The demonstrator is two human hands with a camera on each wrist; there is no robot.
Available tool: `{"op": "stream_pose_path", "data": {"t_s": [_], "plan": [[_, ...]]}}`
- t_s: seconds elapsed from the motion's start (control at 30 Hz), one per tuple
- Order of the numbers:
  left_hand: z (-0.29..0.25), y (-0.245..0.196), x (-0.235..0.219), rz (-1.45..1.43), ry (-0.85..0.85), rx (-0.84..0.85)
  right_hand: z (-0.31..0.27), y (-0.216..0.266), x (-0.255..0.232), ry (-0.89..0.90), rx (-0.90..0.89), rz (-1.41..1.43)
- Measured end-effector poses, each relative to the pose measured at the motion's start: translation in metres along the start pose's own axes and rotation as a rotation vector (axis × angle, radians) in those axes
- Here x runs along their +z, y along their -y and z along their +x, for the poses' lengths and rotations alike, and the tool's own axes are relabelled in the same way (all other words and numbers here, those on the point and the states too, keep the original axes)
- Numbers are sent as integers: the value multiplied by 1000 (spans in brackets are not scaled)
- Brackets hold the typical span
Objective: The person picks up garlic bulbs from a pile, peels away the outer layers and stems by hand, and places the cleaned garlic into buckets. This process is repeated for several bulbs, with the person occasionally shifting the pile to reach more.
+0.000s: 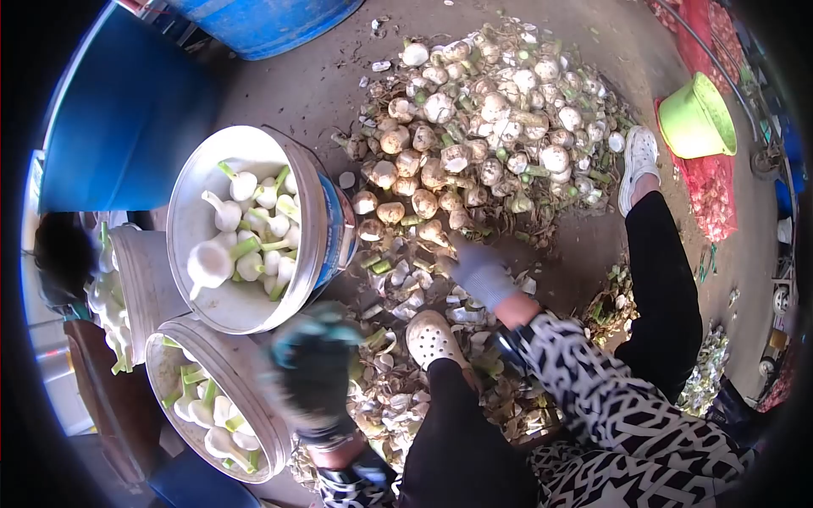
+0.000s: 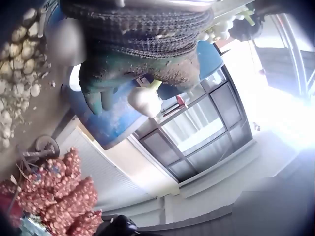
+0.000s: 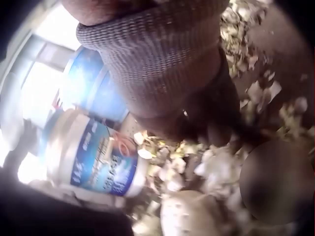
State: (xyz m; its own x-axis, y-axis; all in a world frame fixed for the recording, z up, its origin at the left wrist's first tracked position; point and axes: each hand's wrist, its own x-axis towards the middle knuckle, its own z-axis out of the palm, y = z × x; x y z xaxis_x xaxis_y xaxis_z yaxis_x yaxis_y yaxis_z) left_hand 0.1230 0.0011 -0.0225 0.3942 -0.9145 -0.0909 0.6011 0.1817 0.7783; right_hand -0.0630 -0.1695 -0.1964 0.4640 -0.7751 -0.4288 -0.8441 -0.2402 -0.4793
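"How is the left hand [image 1: 315, 368] gripping?"

"In its dark green glove, its fingers and thumb stand apart. The left wrist view shows a white garlic bulb [image 2: 146, 102] in the gap between them, its green stem close to the glove; whether they touch can't be told."

"And the right hand [image 1: 481, 275]?"

"It is down at the near edge of the heap of untrimmed garlic [image 1: 500, 118], fingertips beside a soiled bulb [image 1: 434, 233]. Whether they're clamped on it can't be told; the right wrist view has them in deep shadow."

"What's in the containers?"

"The big white bucket [image 1: 193, 182], left of the heap, holds white bulbs with short green stems. One bulb [image 1: 210, 264] looks larger there; whether it rests or is in the air is unclear. The nearer bucket [image 1: 244, 360] holds similar bulbs, and more lie by a third bucket [image 1: 151, 271] at the far left."

"And to the right?"

"A lime-green bucket [image 1: 690, 118], its contents hard to make out, sits by a red mesh sack [image 1: 713, 203]."

"What else is obscured?"

"The left glove is blurred in the head view, and a blue barrel [image 1: 262, 21] is cut off at the far edge."
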Motion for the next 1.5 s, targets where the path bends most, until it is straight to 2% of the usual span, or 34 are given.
{"op": "stream_pose_path", "data": {"t_s": [0.03,0.07,0.1,0.13,0.17,0.23,0.3,0.33,0.37,0.43,0.47,0.5,0.57,0.63,0.67,0.7,0.77,0.8,0.83,0.9,0.93,0.97,1.03,1.07,1.1,1.17,1.2,1.23,1.3,1.33,1.37,1.43,1.5], "plan": [[2,24,8,184,22,93,29,-4,21,46,52,-77],[1,35,-4,566,-38,-99,47,-6,34,91,101,-152],[6,53,-7,747,-1,-123,55,-3,32,88,91,-152],[15,60,4,1048,-17,-116,61,-2,31,119,12,-193],[24,67,6,1475,43,90,61,-3,34,163,-64,-237],[36,86,-12,1582,159,179,40,7,11,218,-153,-284],[40,101,-29,1705,321,138,-1,32,-32,349,-351,-326],[38,111,-39,1629,363,138,-21,36,-50,314,-428,-107],[32,108,-39,1629,363,134,-31,29,-52,317,-427,-105],[24,101,-35,1226,322,52,-45,16,-63,121,-539,354],[16,114,-43,931,197,5,-49,10,-72,123,-490,624],[9,108,-30,482,47,-227,-52,5,-79,129,-437,893],[8,88,-14,396,11,-400,-56,-6,-77,269,-418,1331],[9,83,-5,398,68,-374,-72,18,-62,207,-390,1007],[9,83,-2,403,130,-360,-79,35,-52,175,-409,1089],[7,84,0,399,125,-359,-78,37,-52,17,-490,645],[5,86,2,337,51,-304,-83,58,-65,-39,-403,866],[6,80,5,559,19,-289,-81,56,-58,-38,-400,865],[8,77,6,557,20,-289,-78,56,-52,-74,-333,913],[10,72,9,1297,157,305,-76,52,-43,-106,-263,958],[11,68,12,1350,165,370,-78,55,-47,-27,-180,1035],[9,73,9,1347,164,368,-79,56,-50,50,-95,1110],[7,80,11,811,32,140,-83,53,-49,90,-81,1157],[2,74,12,381,-40,-102,-85,52,-50,129,-74,1207],[4,69,15,381,-40,-98,-86,54,-55,130,-78,1206],[7,59,11,151,-28,-404,-90,59,-68,132,-118,1064],[1,67,-8,373,60,-326,-90,58,-71,164,-144,1036],[2,76,-16,374,55,-324,-90,55,-70,168,-146,1035],[4,86,-18,1125,170,172,-91,51,-69,484,-172,1342],[7,84,-16,1227,272,75,-93,50,-72,669,-209,1449],[7,82,-15,1375,373,16,-97,51,-75,795,-155,1472],[14,82,-7,1398,360,-137,-92,52,-62,846,-235,1602],[7,106,-30,1154,-37,-114,-86,53,-63,808,6,1602]]}}
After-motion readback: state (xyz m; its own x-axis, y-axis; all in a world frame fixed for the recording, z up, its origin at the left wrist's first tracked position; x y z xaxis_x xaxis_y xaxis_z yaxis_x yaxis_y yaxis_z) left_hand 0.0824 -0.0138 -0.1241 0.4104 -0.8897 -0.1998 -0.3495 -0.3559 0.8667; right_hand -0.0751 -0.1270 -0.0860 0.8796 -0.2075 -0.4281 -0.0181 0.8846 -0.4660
